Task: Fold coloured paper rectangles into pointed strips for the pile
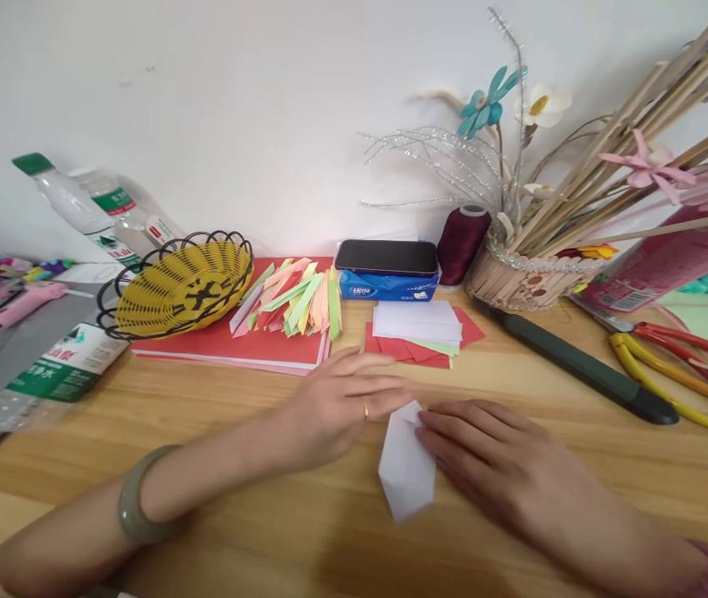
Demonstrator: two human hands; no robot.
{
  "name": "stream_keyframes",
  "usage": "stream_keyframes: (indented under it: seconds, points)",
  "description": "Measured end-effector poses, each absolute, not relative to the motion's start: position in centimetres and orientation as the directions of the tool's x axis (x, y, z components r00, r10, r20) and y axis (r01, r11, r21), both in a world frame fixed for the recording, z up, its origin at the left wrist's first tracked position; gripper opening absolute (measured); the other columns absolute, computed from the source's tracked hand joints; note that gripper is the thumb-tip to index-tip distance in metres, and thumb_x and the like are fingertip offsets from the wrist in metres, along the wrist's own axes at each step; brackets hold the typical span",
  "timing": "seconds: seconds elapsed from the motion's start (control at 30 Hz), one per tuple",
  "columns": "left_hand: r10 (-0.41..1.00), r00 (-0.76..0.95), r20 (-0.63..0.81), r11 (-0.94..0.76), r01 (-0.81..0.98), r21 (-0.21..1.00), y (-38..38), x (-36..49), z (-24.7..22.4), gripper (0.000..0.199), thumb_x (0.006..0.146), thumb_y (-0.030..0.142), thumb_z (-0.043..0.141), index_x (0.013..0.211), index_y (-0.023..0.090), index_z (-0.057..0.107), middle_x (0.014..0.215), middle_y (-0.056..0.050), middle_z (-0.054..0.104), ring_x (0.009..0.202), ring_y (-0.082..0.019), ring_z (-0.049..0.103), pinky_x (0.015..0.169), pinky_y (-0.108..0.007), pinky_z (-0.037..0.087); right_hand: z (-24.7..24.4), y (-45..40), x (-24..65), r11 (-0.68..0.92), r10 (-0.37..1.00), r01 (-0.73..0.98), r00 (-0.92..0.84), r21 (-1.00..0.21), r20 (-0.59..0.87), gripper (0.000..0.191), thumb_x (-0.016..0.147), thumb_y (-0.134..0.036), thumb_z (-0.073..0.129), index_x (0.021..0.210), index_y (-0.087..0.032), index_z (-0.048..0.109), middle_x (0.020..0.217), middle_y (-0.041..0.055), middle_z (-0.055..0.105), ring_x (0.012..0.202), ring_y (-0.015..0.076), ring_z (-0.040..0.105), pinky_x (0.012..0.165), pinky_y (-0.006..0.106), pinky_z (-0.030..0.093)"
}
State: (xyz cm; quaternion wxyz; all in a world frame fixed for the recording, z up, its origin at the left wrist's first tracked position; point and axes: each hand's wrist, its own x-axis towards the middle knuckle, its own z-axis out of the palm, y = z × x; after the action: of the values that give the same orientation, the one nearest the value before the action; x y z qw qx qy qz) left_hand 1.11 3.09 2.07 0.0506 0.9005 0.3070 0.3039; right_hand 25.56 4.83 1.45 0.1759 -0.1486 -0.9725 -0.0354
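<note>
A folded sheet of white paper (409, 467), long and pointed at its ends, lies on the wooden table in front of me. My right hand (484, 453) is at its upper right edge, the fingertips bent together onto the paper and holding it; the thumb is hidden. To the upper left, my left hand (338, 403) reaches over with its fingers stretched out, their tips close to the paper's upper point. Nothing shows in that hand. Beyond the hands sits a small stack of white paper sheets (416, 322) on red and green ones.
A yellow woven basket (185, 291) and many folded paper strips (297, 299) rest on red paper (235, 349). Behind are a phone (386, 257) on a blue tissue pack (385, 286) and maroon thread (464, 245). A dark green cutter (584, 365) and scissors (684, 365) lie right.
</note>
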Motion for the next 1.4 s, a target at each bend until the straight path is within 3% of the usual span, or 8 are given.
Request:
stream_keyframes:
  seconds: [0.1,0.23,0.5,0.63,0.77,0.97,1.2,1.4]
  points:
    - [0.556,0.601,0.574,-0.805,0.562,0.191,1.3,1.7,2.8,0.013,0.086,0.013,0.053,0.095,0.013,0.062,0.085,-0.005,0.070,0.082,-0.017,0.061,0.078,-0.032,0.052,1.4,4.2,25.5,0.918,0.299,0.369,-0.886,0.147,0.355,0.032,0.091,-0.010,0.033,0.110,-0.008,0.059,0.101,0.0134,0.066,0.093,0.0239,0.060,0.079,0.040,0.051]
    - [0.537,0.671,0.511,-0.784,0.621,0.010,-0.4,2.2,2.3,0.010,0.084,0.020,0.059,0.087,0.011,0.062,0.072,-0.003,0.066,0.076,-0.017,0.061,0.069,-0.029,0.052,1.8,3.6,25.5,0.900,0.306,0.391,-0.881,0.192,0.362,0.035,0.091,-0.008,0.027,0.102,-0.008,0.061,0.090,0.0129,0.066,0.084,0.0230,0.061,0.071,0.038,0.052]
    - [0.475,0.701,0.533,-0.768,0.625,-0.138,-0.1,1.8,0.9,0.007,0.083,0.010,0.058,0.078,0.009,0.062,0.074,-0.006,0.065,0.081,-0.019,0.060,0.073,-0.032,0.051,1.8,4.3,25.7,0.911,0.390,0.412,-0.854,-0.010,0.345,0.019,0.091,-0.017,0.042,0.099,-0.012,0.059,0.080,0.0072,0.061,0.073,0.0211,0.056,0.064,0.038,0.047]
    - [0.509,0.693,0.510,-0.749,0.649,-0.135,0.3,1.4,0.8,0.009,0.083,0.009,0.057,0.075,0.011,0.061,0.075,-0.004,0.064,0.081,-0.018,0.059,0.073,-0.030,0.050,1.7,5.1,25.7,0.903,0.429,0.408,-0.838,-0.135,0.337,0.018,0.092,-0.019,0.044,0.102,-0.012,0.057,0.083,0.0071,0.060,0.074,0.0185,0.055,0.067,0.034,0.047]
    - [0.580,0.686,0.440,-0.718,0.685,-0.122,0.5,1.7,0.7,0.008,0.084,0.011,0.055,0.078,0.012,0.061,0.078,-0.004,0.062,0.084,-0.018,0.057,0.074,-0.030,0.048,1.7,5.7,25.8,0.904,0.428,0.402,-0.852,-0.146,0.302,0.020,0.094,-0.020,0.040,0.094,-0.015,0.059,0.084,0.0062,0.059,0.074,0.0176,0.054,0.067,0.033,0.046]
    - [0.680,0.548,0.487,-0.629,0.778,0.002,0.3,2.8,1.3,0.021,0.085,0.017,0.053,0.066,0.015,0.059,0.071,-0.002,0.060,0.074,-0.017,0.054,0.061,-0.026,0.046,1.9,6.2,25.7,0.916,0.398,0.368,-0.889,-0.162,0.228,0.023,0.095,-0.018,0.037,0.088,-0.017,0.059,0.084,0.0050,0.058,0.075,0.0171,0.053,0.067,0.034,0.045]
    - [0.847,0.384,0.369,-0.522,0.733,0.436,0.7,2.6,1.1,0.011,0.085,0.017,0.057,0.076,0.017,0.062,0.078,-0.002,0.062,0.077,-0.016,0.053,0.064,-0.026,0.045,1.8,6.4,25.2,0.829,0.520,0.428,-0.826,-0.360,0.216,0.020,0.094,-0.019,0.039,0.085,-0.019,0.057,0.078,0.0037,0.056,0.070,0.0149,0.052,0.061,0.029,0.044]
    - [0.876,0.355,0.325,-0.475,0.753,0.455,1.3,2.6,0.8,0.012,0.085,0.014,0.055,0.074,0.016,0.058,0.072,-0.001,0.063,0.071,-0.015,0.053,0.061,-0.025,0.045,0.9,6.1,25.2,0.783,0.593,0.481,-0.768,-0.394,0.242,0.016,0.092,-0.018,0.042,0.083,-0.019,0.055,0.077,0.0033,0.056,0.069,0.0149,0.054,0.061,0.029,0.045]
